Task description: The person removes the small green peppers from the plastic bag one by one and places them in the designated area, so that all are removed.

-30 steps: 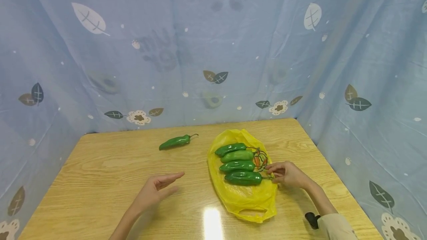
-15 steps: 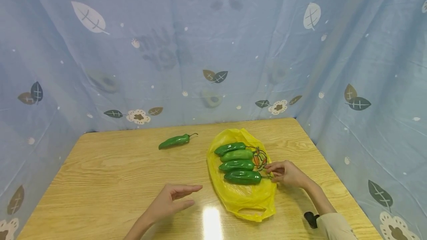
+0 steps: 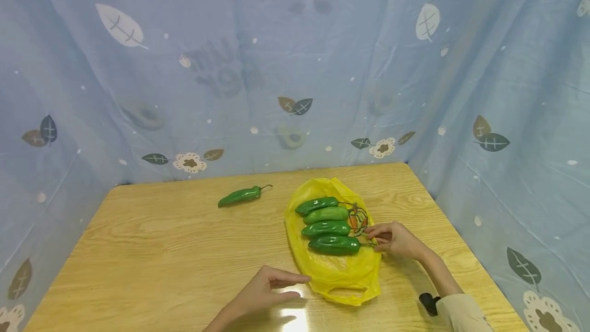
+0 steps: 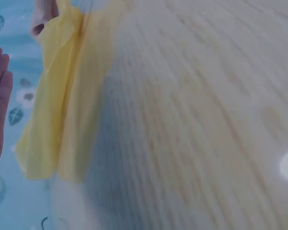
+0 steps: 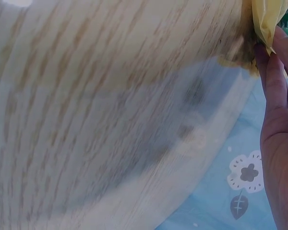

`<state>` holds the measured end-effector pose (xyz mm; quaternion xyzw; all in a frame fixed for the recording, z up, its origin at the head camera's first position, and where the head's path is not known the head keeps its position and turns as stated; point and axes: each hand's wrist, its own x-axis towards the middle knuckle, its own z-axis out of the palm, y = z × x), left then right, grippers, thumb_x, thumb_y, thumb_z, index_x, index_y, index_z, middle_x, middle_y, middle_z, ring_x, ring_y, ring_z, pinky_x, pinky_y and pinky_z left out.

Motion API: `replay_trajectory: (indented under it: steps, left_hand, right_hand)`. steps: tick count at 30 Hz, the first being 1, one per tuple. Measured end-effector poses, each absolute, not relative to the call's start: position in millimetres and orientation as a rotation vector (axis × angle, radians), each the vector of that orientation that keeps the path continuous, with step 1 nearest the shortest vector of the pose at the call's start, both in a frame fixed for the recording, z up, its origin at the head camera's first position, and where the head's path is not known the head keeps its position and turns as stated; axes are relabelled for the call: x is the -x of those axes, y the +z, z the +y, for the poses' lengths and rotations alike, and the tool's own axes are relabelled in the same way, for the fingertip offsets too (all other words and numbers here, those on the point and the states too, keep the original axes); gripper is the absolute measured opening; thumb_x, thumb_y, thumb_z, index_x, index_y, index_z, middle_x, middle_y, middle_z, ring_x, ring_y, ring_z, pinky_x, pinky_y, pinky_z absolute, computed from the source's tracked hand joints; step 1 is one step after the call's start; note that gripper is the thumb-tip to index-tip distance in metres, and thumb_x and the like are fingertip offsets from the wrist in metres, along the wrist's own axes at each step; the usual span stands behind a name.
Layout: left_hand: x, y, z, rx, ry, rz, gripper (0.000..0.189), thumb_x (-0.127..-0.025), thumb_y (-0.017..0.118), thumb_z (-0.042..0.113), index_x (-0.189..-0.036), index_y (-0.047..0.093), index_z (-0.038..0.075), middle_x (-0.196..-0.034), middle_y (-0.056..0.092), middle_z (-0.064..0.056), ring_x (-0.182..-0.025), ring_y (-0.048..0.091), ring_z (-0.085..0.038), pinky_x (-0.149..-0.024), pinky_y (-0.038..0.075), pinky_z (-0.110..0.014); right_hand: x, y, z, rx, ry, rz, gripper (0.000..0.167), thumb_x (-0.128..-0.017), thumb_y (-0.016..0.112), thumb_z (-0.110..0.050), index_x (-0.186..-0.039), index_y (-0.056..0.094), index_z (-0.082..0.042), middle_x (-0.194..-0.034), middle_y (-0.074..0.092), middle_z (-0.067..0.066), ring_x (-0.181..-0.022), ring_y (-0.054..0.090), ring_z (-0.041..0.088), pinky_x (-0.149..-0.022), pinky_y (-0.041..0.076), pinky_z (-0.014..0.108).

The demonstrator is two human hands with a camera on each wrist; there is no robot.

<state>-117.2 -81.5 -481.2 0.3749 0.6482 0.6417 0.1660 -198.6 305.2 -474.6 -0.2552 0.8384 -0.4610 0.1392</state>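
Note:
My right hand (image 3: 395,240) pinches the right edge of a yellow plastic bag (image 3: 338,270) lying flat on the table; the right wrist view shows the bag's edge (image 5: 266,21) between thumb and fingers. On the bag, several green peppers (image 3: 328,214) lie side by side, stems pointing right. Small orange and dark-green bits (image 3: 357,219) tangle around those stems. My left hand (image 3: 265,291) hovers at the bag's lower left, near the handle end, with straight fingers and the thumb held apart. In the left wrist view its fingers (image 4: 0,91) extend beside the yellow plastic.
A single green pepper (image 3: 241,196) lies apart on the wooden table (image 3: 161,250), toward the back and left of the bag. A blue patterned curtain (image 3: 207,65) hangs around the back and sides. A black band (image 3: 429,304) sits at the right cuff.
My left hand has moved right and toward the near edge, coming up to the bag's lower left corner. The right hand keeps its place at the bag's right edge.

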Motion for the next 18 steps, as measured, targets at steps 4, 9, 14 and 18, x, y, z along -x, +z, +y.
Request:
replay_trajectory:
  steps: [4,9,14,18]
  left_hand:
    - [123,-482,-71,-0.990,1.778,1.878,0.031,-0.092,0.062,0.003,-0.122,0.064,-0.002,-0.121,0.064,-0.014,-0.110,0.061,-0.031,-0.093,0.049,-0.043]
    - [138,-482,-55,-0.940,1.808,1.819,0.030,-0.093,0.062,0.006,-0.121,0.064,-0.003,-0.123,0.063,-0.015,-0.113,0.060,-0.031,-0.094,0.049,-0.033]
    - [154,-485,-43,-1.009,1.854,1.723,0.030,-0.093,0.060,0.003,-0.121,0.061,-0.009,-0.124,0.060,-0.021,-0.115,0.054,-0.045,-0.093,0.050,-0.032]
    - [167,-486,-35,-0.972,1.808,1.767,0.031,-0.091,0.062,-0.001,-0.121,0.063,-0.005,-0.125,0.062,-0.016,-0.117,0.056,-0.039,-0.093,0.050,-0.032]
  right_hand:
    - [198,-475,305,0.728,-1.342,2.417,0.028,-0.083,0.070,0.005,-0.109,0.065,0.013,-0.124,0.054,0.035,-0.110,0.056,0.045,-0.089,0.052,0.032]
    - [197,-475,305,0.730,-1.337,2.421,0.028,-0.083,0.069,0.005,-0.110,0.064,0.014,-0.124,0.054,0.035,-0.111,0.055,0.046,-0.089,0.052,0.033]
    - [197,-475,304,0.740,-1.316,2.444,0.028,-0.083,0.071,0.003,-0.109,0.066,0.011,-0.123,0.056,0.033,-0.112,0.056,0.044,-0.090,0.051,0.034]
    - [198,-474,304,0.732,-1.308,2.452,0.027,-0.083,0.072,0.002,-0.109,0.067,0.009,-0.124,0.056,0.031,-0.113,0.055,0.043,-0.090,0.051,0.035]
